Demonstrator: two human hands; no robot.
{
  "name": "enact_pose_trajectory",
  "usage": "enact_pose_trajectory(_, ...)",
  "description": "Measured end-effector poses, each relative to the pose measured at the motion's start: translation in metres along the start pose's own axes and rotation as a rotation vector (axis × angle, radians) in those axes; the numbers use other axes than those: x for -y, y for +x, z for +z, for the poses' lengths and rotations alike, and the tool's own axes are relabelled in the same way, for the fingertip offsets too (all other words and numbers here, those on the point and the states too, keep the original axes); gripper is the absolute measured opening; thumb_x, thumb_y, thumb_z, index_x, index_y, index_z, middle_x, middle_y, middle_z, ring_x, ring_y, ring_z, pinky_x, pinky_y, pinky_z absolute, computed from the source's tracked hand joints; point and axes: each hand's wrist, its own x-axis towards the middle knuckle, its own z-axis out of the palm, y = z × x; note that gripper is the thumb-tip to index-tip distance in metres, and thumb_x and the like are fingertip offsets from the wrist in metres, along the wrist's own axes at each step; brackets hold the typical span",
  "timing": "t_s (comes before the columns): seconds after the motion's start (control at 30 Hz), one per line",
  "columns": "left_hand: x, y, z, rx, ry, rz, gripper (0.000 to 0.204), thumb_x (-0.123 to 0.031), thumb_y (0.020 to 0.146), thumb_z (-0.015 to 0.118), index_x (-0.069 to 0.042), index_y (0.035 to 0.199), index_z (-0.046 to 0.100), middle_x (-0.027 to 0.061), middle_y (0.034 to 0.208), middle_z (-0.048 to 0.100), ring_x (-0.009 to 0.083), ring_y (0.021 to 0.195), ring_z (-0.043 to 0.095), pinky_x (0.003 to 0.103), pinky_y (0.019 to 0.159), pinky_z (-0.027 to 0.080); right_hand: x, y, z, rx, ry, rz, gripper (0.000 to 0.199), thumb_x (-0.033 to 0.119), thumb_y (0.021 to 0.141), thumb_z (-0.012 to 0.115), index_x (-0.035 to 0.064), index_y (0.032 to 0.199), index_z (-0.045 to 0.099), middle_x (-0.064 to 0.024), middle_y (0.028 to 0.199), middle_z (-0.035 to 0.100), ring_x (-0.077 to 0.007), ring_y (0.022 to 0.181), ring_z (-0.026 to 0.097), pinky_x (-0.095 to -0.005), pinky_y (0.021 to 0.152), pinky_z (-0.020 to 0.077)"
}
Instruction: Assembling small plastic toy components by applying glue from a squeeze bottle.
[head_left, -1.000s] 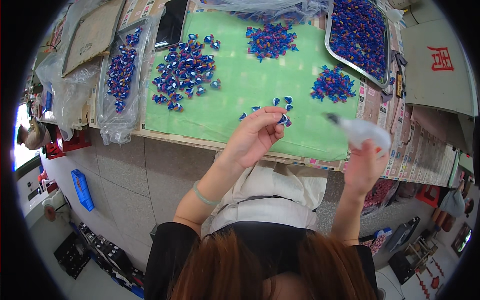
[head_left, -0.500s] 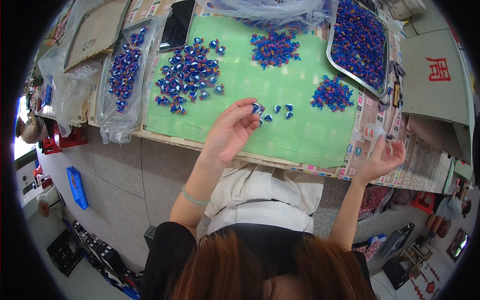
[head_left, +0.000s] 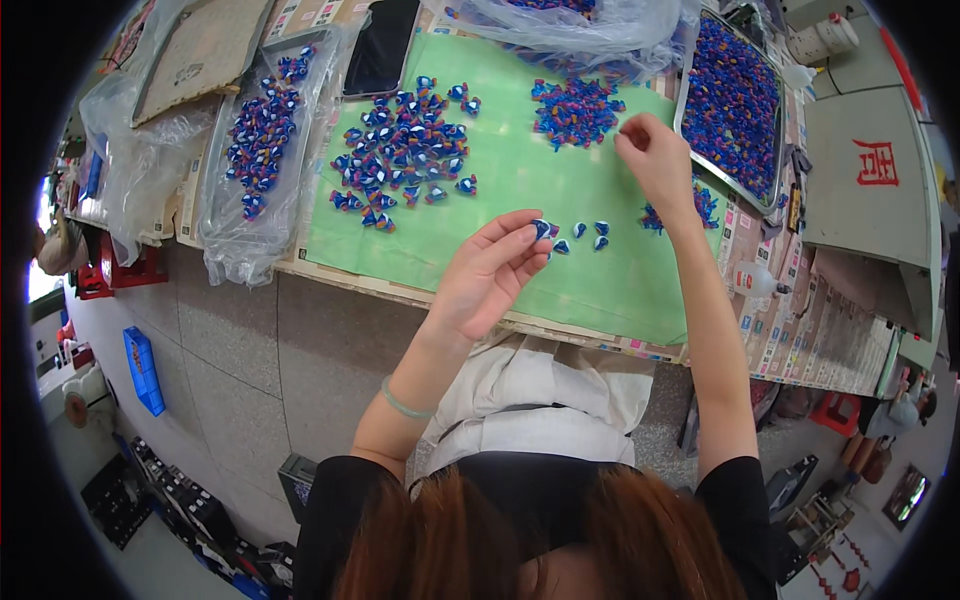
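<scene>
**Ana:** Left hand (head_left: 487, 275) first: where is it?

**Ben:** Over the near part of the green paper mat (head_left: 520, 180), fingers curled together, thumb and forefinger pinched on one small blue and white plastic piece (head_left: 541, 228) at their tips.

**Ana:** And what lies around that piece?

**Ben:** Just to its right, three or four loose pieces of the same kind (head_left: 588, 235) lie flat on the mat, near the fingertips but apart from them.

**Ana:** Right hand?

**Ben:** The right hand (head_left: 655, 160) reaches farther out, over the mat's right side, fingers drawn together at the tips. Whether anything is held between them, I cannot tell. It hovers between a small heap of blue and red pieces (head_left: 575, 108) and another little heap (head_left: 700, 208) partly hidden behind the wrist.

**Ana:** What else is on the table?

**Ben:** A wide scatter of blue pieces (head_left: 405, 145) on the mat's left half, a metal tray heaped with blue pieces (head_left: 738, 90) at the right, a clear plastic bag holding more pieces (head_left: 258, 130) at the left, and a dark phone (head_left: 382, 45) lying flat at the mat's far edge.
</scene>
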Motion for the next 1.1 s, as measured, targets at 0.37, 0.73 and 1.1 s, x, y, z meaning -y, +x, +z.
enact_pose_trajectory(0.37, 0.020, 0.011, 0.020, 0.039, 0.134, -0.020, 0.021, -0.005, 0.080, 0.051, 0.001, 0.099, 0.052, 0.0066, 0.086, 0.057, 0.0123, 0.078, 0.055, 0.024, 0.071, 0.046, 0.062, -0.109, -0.028, 0.153, 1.126, 0.538, 0.008, 0.005, 0.077, 0.052, -0.0002, 0.082, 0.050, -0.0069, 0.072, 0.057, -0.0102, 0.062, 0.054, -0.0217, 0.056, 0.0428)
enact_pose_trajectory(0.73, 0.033, 0.003, 0.034, 0.083, 0.700, 0.326, 0.017, 0.004, 0.076, 0.052, 0.003, 0.093, 0.056, 0.0074, 0.086, 0.057, 0.0115, 0.080, 0.054, 0.022, 0.072, 0.044, 0.050, -0.125, -0.024, 0.055, 0.882, 0.287, 0.004, 0.002, 0.078, 0.052, -0.0005, 0.080, 0.049, -0.0080, 0.071, 0.058, -0.0107, 0.062, 0.055, -0.0219, 0.057, 0.0444)
enact_pose_trajectory(1.1, 0.043, 0.001, 0.030, 0.059, 1.045, 0.727, 0.020, 0.004, 0.068, 0.057, -0.002, 0.087, 0.060, 0.0069, 0.078, 0.058, 0.0143, 0.070, 0.056, 0.024, 0.063, 0.044, 0.054, -0.128, -0.021, 0.054, 1.130, 0.376, 0.003, 0.000, 0.078, 0.051, -0.0006, 0.078, 0.048, -0.0085, 0.070, 0.058, -0.0104, 0.061, 0.055, -0.0216, 0.056, 0.0441)
